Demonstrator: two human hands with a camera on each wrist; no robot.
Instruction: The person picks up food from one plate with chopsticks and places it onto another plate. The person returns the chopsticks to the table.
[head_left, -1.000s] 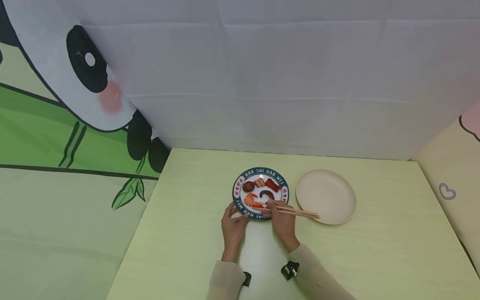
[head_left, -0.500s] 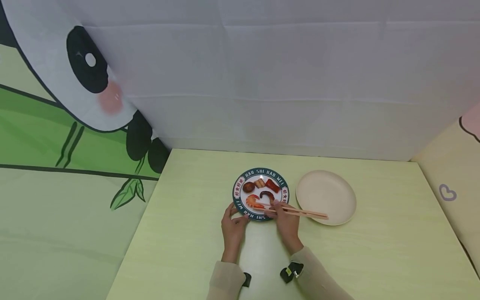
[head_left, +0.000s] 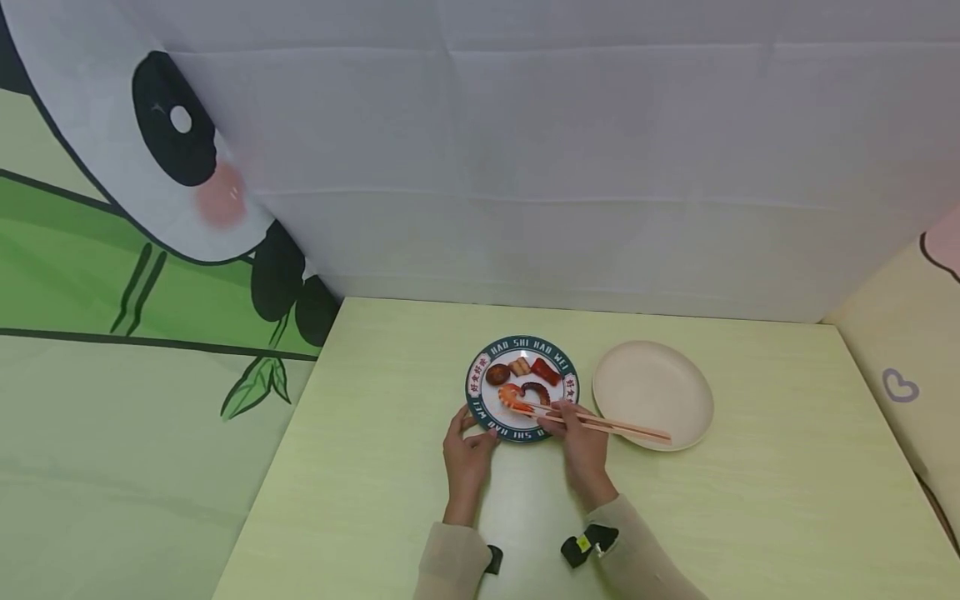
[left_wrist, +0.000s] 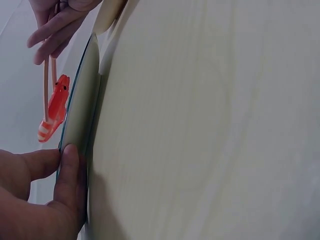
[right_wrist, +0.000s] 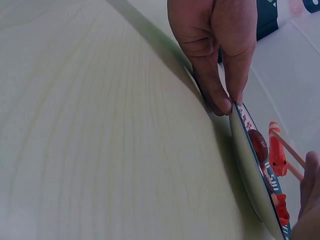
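My left hand (head_left: 467, 454) pinches the near-left rim of a round plate (head_left: 522, 342) with a dark green lettered border. In my right hand (head_left: 583, 450) is a pair of wooden chopsticks (head_left: 630, 430), their tips around an orange-red shrimp (head_left: 512, 396). Both wrist views have the shrimp (left_wrist: 56, 105) raised off the plate's face, between the chopstick tips. Several other food pieces lie on the plate: a dark curled tentacle (head_left: 537, 390), a round brown piece (head_left: 497, 374), a tan piece (head_left: 519, 365) and a red chunk (head_left: 546, 371).
Right of the lettered plate stands a plain beige plate (head_left: 652, 387); the chopsticks' rear ends hang over its near edge. The pale yellow table (head_left: 787, 467) meets a light cloth backdrop (head_left: 562, 167) behind. Printed cartoon panels flank the left and right sides.
The right hand has shifted to the right with the chopsticks. Between them the shrimp has moved slightly up and right, closer to the tentacle. The left hand stays at the plate rim.
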